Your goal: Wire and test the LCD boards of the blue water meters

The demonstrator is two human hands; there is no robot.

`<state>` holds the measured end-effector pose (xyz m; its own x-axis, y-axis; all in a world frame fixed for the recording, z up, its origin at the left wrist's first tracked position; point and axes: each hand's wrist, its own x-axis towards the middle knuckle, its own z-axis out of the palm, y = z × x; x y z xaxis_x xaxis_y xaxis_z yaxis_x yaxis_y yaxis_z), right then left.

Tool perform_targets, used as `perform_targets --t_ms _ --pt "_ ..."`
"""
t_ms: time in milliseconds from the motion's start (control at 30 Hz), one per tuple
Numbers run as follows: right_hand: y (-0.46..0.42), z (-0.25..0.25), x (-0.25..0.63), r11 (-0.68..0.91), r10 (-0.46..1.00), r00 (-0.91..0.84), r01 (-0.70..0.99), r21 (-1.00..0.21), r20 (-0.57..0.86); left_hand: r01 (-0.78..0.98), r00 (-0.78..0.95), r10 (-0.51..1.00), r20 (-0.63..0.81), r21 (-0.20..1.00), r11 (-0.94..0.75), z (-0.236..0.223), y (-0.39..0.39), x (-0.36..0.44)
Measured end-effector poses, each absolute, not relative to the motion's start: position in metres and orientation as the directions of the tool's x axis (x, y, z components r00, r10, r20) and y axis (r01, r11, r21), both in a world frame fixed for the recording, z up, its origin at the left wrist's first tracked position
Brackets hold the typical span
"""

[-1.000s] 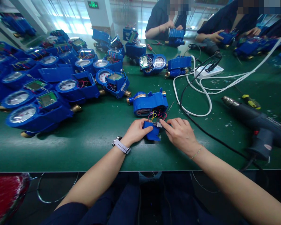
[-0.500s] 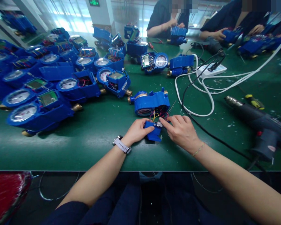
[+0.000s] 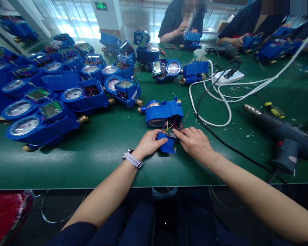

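My left hand [image 3: 151,141] is closed on a small blue plastic housing [image 3: 166,143], thumb on top and fingers at its far side. Red and yellow wires [image 3: 169,126] run from the housing's far edge into a blue water meter [image 3: 161,114], which lies tipped on its side just beyond with brass pipe ends at left and right. My right hand [image 3: 195,141] is closed at the housing's right end, index finger and thumb together by a small pale part near the wires. What its fingertips grip is too small and covered to make out.
Many blue water meters [image 3: 51,116] crowd the left of the green table [image 3: 105,164]. To the right lie a heat gun [image 3: 279,131], a yellow-black screwdriver [image 3: 274,110], a white power strip [image 3: 228,77] and looping cables [image 3: 229,118]. Co-workers [image 3: 181,24] handle meters across the table.
My right fingers have shifted slightly over the pale part, which shows less now. My left hand keeps its hold on the housing. The whole view has moved a little.
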<state>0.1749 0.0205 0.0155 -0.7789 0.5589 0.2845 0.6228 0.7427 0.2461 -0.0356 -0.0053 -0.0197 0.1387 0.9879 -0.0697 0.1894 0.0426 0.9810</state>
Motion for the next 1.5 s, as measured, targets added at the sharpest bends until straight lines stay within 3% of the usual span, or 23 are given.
perform_targets --t_ms 133,333,567,700,900,1000,1067,1300,1500 --pt "0.021 0.021 0.175 0.76 0.55 -0.791 0.607 0.232 0.268 0.193 0.145 0.987 -0.069 0.98 0.04 -0.019 -0.005 -0.036" --pt "0.02 0.026 0.174 0.721 0.535 -0.8 0.6 0.346 0.271 0.198 0.161 0.985 -0.069 0.98 0.037 -0.017 -0.003 -0.038" --pt "0.022 0.028 0.174 0.724 0.561 -0.788 0.616 0.312 0.253 0.202 0.168 0.984 -0.063 0.979 0.028 -0.016 -0.006 -0.038" --pt "0.022 0.028 0.172 0.73 0.601 -0.763 0.646 0.225 0.239 0.188 0.156 0.985 -0.076 0.981 0.046 -0.018 -0.006 -0.037" --pt "0.028 0.022 0.183 0.692 0.702 -0.65 0.718 -0.066 0.291 0.165 0.176 0.981 -0.083 0.985 0.053 -0.02 -0.004 -0.038" --pt "0.026 0.021 0.195 0.677 0.725 -0.617 0.721 -0.149 0.306 0.176 0.165 0.983 -0.084 0.983 0.054 -0.02 -0.004 -0.038" --pt "0.021 0.02 0.202 0.683 0.719 -0.628 0.717 -0.137 0.299 0.191 0.153 0.985 -0.086 0.98 0.056 -0.019 -0.004 -0.038" --pt "0.004 0.011 0.201 0.679 0.669 -0.672 0.726 0.106 0.316 0.235 0.134 0.987 -0.09 0.97 0.056 -0.02 -0.003 -0.037" --pt "0.007 0.007 0.198 0.698 0.605 -0.725 0.682 0.221 0.329 0.247 0.137 0.987 -0.089 0.967 0.053 -0.019 -0.003 -0.038"
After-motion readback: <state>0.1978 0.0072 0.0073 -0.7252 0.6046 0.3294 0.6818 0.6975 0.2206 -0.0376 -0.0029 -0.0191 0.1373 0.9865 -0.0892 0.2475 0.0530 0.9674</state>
